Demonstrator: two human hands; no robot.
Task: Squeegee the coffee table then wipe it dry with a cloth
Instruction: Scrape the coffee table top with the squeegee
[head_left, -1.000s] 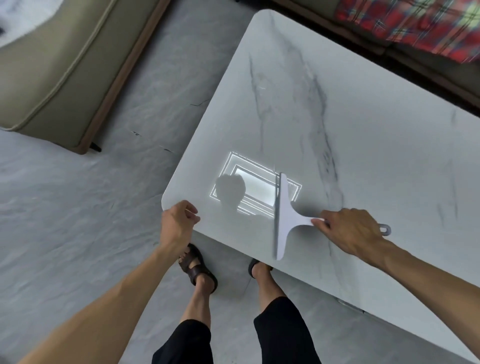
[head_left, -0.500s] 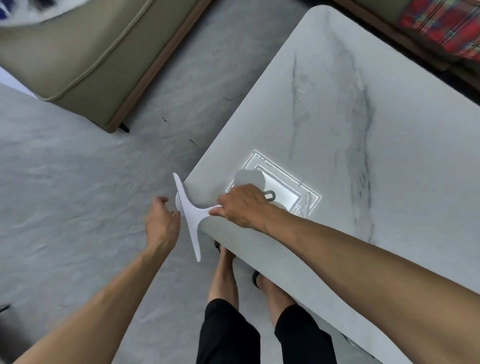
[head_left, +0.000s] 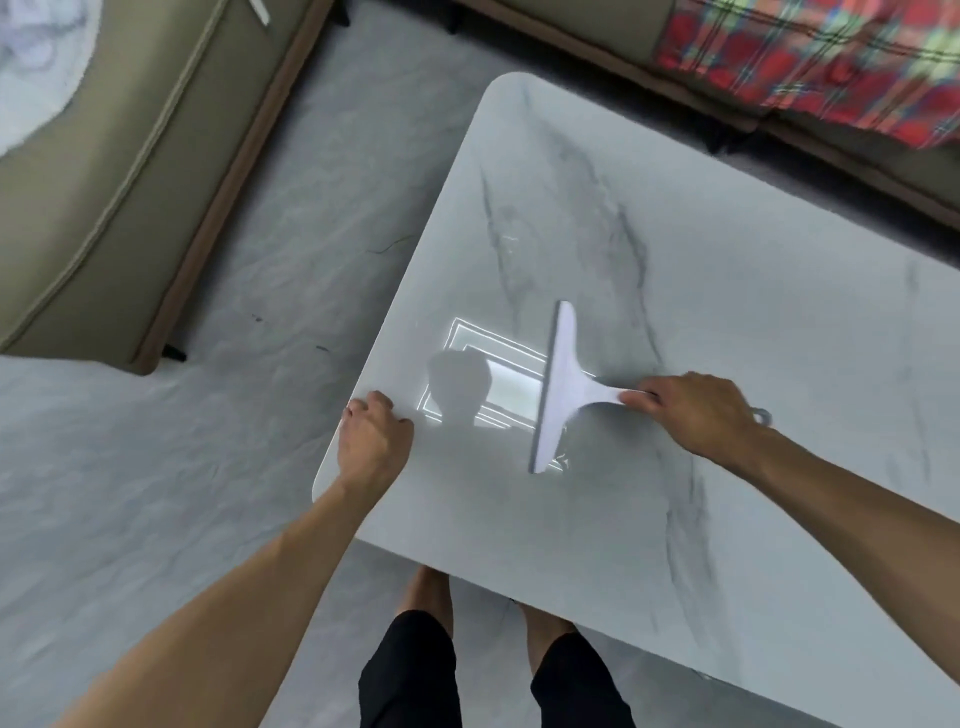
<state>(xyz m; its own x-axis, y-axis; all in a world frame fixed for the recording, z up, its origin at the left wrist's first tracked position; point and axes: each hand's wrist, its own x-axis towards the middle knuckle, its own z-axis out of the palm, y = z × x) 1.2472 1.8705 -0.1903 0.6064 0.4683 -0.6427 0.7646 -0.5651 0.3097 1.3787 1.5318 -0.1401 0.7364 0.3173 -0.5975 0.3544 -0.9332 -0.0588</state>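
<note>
Evidently mid-squeegee: fingers of the right hand (head_left: 696, 415) grip the squeegee (head_left: 558, 384) handle, blade on the table (head_left: 727, 260) near its left corner, where the left hand (head_left: 374, 441) curls its fingers over the edge. Wetness is unclear; drying with the cloth seemingly remains.

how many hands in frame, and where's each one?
2. The left hand holds the coffee table's left edge near the front corner. The right hand grips the squeegee handle, blade on the tabletop. Neither is hidden.
</note>
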